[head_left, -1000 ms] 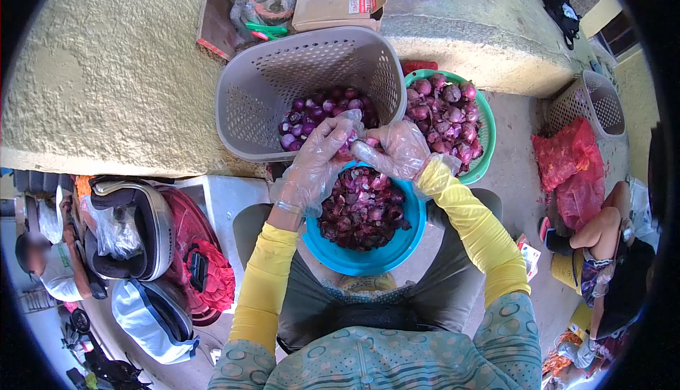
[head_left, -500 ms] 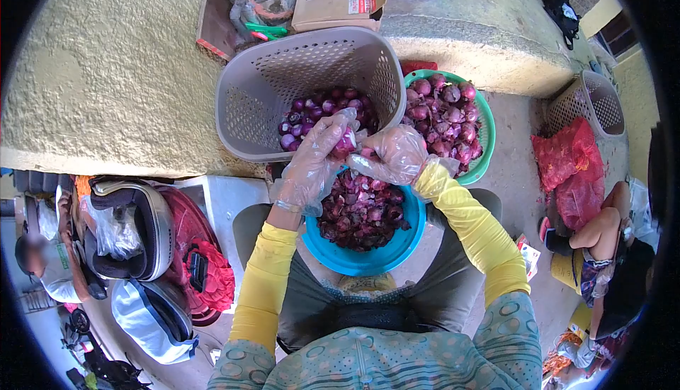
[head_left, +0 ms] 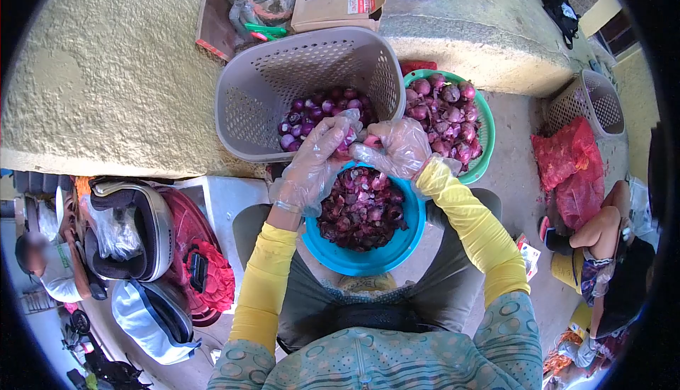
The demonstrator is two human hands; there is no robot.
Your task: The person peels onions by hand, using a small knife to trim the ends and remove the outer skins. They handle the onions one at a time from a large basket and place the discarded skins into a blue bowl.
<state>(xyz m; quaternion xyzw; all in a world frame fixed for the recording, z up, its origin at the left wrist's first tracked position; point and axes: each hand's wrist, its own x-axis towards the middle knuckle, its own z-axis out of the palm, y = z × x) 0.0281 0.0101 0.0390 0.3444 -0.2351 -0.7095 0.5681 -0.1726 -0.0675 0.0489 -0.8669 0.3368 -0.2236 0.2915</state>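
My left hand, in a clear plastic glove, is closed around a red onion at the near rim of the grey basket. Close beside it, my gloved right hand is closed, thumb towards the onion. A small pinkish-red piece shows at its fingertips; I cannot tell what it is. Below both hands, a blue basin holds dark red onion skins. Shiny purple peeled onions lie inside the basket. To the right, a green basin is heaped with unpeeled red onions.
Behind the basket, a cardboard box stands on a ledge. Helmets and a red bag lie left. Red mesh sacks and another basket are at right, near a seated person. Another person is far left.
My right hand has turned slightly and shifted a little upward, with the pinkish-red piece now higher at its fingertips. The left hand stays on the onion, more of which is covered by the fingers.
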